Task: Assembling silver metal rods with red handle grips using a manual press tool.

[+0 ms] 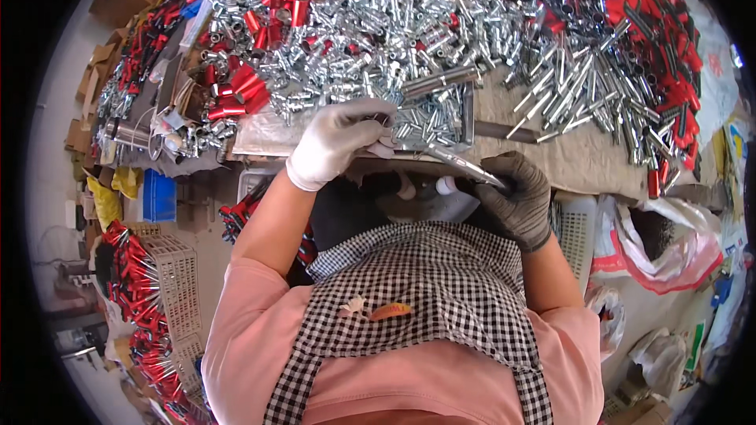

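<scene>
Small lettering on an apron patch

A narrow orange-and-yellow patch (390,312) on the chest of the black-and-white checked apron (465,299) carries a short row of small, dark letters. At the far right, a whitish plastic bag (716,67) shows faint reddish marks, too blurred to tell whether they are writing. No other lettering can be made out.

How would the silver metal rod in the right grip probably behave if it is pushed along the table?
The silver metal rod looks straight and metallic, so it is probably stiff. Its rounded body suggests that it might roll. Its shiny surface could make it somewhat slippery.
</scene>
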`<state>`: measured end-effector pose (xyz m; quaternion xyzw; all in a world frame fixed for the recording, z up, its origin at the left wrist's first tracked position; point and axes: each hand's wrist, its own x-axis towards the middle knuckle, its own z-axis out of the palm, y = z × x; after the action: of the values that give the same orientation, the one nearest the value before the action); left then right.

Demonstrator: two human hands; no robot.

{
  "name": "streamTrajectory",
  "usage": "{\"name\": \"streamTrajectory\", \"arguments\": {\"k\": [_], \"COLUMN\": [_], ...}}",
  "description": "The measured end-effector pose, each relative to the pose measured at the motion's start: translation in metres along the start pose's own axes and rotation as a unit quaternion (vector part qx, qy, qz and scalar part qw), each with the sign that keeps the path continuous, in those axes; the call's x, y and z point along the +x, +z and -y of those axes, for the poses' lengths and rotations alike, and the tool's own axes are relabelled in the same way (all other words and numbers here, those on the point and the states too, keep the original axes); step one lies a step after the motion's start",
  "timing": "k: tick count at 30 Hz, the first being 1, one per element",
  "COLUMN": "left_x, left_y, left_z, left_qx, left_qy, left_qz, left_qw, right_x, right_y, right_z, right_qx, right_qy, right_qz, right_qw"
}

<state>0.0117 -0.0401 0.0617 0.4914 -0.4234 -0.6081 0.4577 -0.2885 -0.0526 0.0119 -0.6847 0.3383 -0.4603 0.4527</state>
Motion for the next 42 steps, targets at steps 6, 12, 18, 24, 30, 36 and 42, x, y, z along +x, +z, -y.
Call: {"name": "streamTrajectory", "arguments": {"k": [6,12,18,24,30,36,42], "left_x": [-0.018,-0.019,0.006,0.017,0.031,0.089,0.144], "left_y": [0.000,0.011,0.031,0.043,0.044,0.037,0.077], "left_z": [0.001,-0.002,0.003,0.004,-0.008,0.000,-0.007], "left_qx": [0.063,0.072,0.139,0.293,0.324,0.579,0.678], "left_qy": [0.060,0.076,0.072,0.149,0.045,0.293,0.151], "left_qz": [0.018,0.038,0.156,0.184,0.224,-0.024,0.030], "left_qw": [0.996,0.994,0.975,0.926,0.918,0.761,0.719], "right_x": [-0.001,-0.010,0.006,0.024,0.020,-0.011,-0.010], "right_y": [-0.003,-0.007,-0.010,0.006,-0.012,-0.024,-0.027], "right_z": [0.015,0.008,0.006,0.025,0.003,-0.033,-0.019], "right_qx": [-0.044,0.024,0.139,0.158,-0.114,0.101,0.160], "right_qy": [-0.058,0.032,0.238,0.210,0.056,0.127,0.196], "right_qz": [0.031,0.020,0.095,0.158,0.228,0.042,0.018], "right_qw": [0.997,0.999,0.957,0.952,0.965,0.986,0.967]}}
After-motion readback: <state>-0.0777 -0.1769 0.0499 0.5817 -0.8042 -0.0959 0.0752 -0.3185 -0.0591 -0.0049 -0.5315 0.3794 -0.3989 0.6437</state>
